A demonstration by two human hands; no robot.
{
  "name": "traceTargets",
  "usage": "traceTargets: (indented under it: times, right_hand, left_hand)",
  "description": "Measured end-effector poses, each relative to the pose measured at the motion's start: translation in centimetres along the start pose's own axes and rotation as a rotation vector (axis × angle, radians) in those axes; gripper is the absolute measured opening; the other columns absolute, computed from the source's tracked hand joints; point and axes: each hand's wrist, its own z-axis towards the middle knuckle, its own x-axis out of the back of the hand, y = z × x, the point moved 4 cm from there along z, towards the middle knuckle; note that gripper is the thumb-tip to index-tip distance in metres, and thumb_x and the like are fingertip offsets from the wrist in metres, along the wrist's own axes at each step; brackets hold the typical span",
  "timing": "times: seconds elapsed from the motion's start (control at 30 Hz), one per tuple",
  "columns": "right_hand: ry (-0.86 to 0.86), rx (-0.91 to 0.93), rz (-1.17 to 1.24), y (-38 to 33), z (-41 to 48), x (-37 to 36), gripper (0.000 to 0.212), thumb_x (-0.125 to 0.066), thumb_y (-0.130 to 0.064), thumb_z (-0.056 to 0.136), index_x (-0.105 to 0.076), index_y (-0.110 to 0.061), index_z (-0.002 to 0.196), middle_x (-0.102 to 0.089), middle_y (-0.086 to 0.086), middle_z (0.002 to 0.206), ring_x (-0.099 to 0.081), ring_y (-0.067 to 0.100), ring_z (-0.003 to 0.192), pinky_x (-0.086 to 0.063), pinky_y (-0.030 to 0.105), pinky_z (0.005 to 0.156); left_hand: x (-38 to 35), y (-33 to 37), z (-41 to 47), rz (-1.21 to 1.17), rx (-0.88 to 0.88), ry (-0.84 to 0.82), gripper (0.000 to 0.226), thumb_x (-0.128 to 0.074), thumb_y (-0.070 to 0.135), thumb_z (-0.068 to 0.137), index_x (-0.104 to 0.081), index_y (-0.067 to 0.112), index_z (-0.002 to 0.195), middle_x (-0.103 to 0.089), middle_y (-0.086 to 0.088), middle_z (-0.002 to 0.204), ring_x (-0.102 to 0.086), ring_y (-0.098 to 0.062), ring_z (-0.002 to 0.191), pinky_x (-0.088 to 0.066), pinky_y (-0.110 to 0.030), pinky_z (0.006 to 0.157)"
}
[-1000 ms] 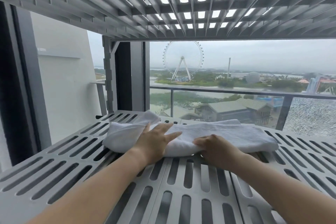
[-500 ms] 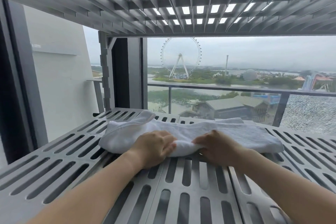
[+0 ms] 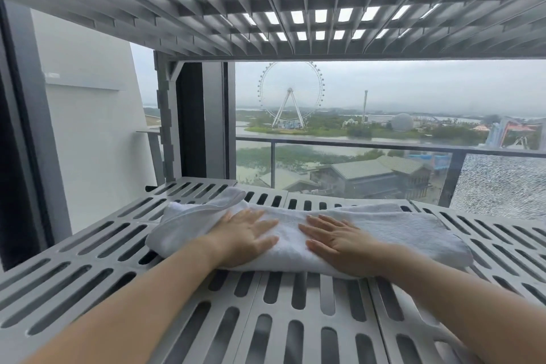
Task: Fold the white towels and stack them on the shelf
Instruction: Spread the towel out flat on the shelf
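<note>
A folded white towel (image 3: 295, 233) lies lengthwise across a grey slotted shelf (image 3: 147, 269), one loose corner turned up at its far left end. The left hand (image 3: 245, 235) and right hand (image 3: 339, 241) rest flat on its middle, fingers straight and spread, gripping nothing. Another slotted shelf (image 3: 266, 3) hangs overhead; beyond a glass railing (image 3: 384, 148) stands a Ferris wheel (image 3: 291, 94).

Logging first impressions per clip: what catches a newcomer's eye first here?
The left hand and right hand press flat, side by side, on a folded white terry towel lying across the grey slotted metal shelf. Beyond the glass balcony railing, a tall white Ferris wheel stands left of centre.
</note>
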Motion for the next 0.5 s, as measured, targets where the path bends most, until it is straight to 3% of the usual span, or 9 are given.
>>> traceTargets:
  times: [0.1, 0.2, 0.27, 0.33, 0.4, 0.5]
  right_hand:
    - [0.000, -0.020, -0.019, -0.1, -0.7, -0.2, 0.057, -0.013, -0.061, 0.092, -0.010, -0.042, 0.145, -0.006, -0.011, 0.157, -0.004, 0.009, 0.143, -0.005, 0.043, 0.117]
    - [0.134, -0.031, 0.023, -1.0, -0.8, 1.1, 0.048, -0.028, -0.056, 0.092, -0.039, -0.038, 0.134, -0.036, -0.008, 0.146, -0.035, 0.015, 0.132, -0.031, 0.039, 0.108]
    - [0.202, -0.039, 0.072, -1.6, -0.6, 2.1, 0.037, -0.035, -0.049, 0.093, -0.050, -0.036, 0.124, -0.046, -0.008, 0.136, -0.046, 0.017, 0.122, -0.040, 0.039, 0.100]
    - [0.176, -0.034, 0.067, -1.8, -0.4, 2.2, 0.040, -0.033, -0.048, 0.094, -0.044, -0.035, 0.131, -0.036, -0.006, 0.146, -0.037, 0.018, 0.131, -0.033, 0.042, 0.107]
    - [0.064, -0.032, 0.008, -1.8, -0.5, 1.2, 0.049, -0.023, -0.052, 0.095, -0.023, -0.039, 0.143, -0.013, -0.006, 0.156, -0.010, 0.015, 0.143, -0.011, 0.046, 0.116]
    - [-0.034, -0.065, -0.010, -2.0, -1.3, 0.0, 0.053, -0.011, -0.055, 0.095, 0.000, -0.041, 0.145, 0.008, -0.006, 0.157, 0.011, 0.014, 0.143, 0.006, 0.048, 0.116]
  left_hand:
    - [-0.2, 0.2, -0.5, 0.015, -0.033, -0.014, 0.058, -0.012, 0.067, 0.088, -0.005, 0.048, 0.142, 0.006, 0.009, 0.157, 0.009, -0.011, 0.143, 0.012, -0.044, 0.113]
    - [-0.3, 0.2, -1.3, 0.021, -0.054, -0.019, 0.058, -0.011, 0.067, 0.088, -0.003, 0.048, 0.142, 0.007, 0.009, 0.157, 0.011, -0.012, 0.142, 0.014, -0.042, 0.110]
    - [-0.2, 0.5, -1.7, 0.017, -0.050, -0.030, 0.057, -0.012, 0.065, 0.090, -0.003, 0.047, 0.143, 0.007, 0.008, 0.157, 0.012, -0.012, 0.142, 0.013, -0.042, 0.111]
    - [0.0, 0.7, -2.1, 0.021, -0.049, -0.034, 0.057, -0.013, 0.064, 0.091, -0.002, 0.046, 0.143, 0.008, 0.007, 0.157, 0.012, -0.012, 0.142, 0.013, -0.041, 0.111]
    - [-0.2, 0.8, -2.6, 0.025, -0.055, -0.032, 0.057, -0.013, 0.064, 0.091, -0.001, 0.045, 0.143, 0.009, 0.007, 0.157, 0.014, -0.011, 0.142, 0.014, -0.040, 0.110]
    - [-0.5, 0.3, -3.4, 0.007, -0.092, -0.024, 0.060, -0.013, 0.070, 0.087, 0.000, 0.049, 0.142, 0.010, 0.011, 0.156, 0.016, -0.008, 0.141, 0.014, -0.041, 0.111]
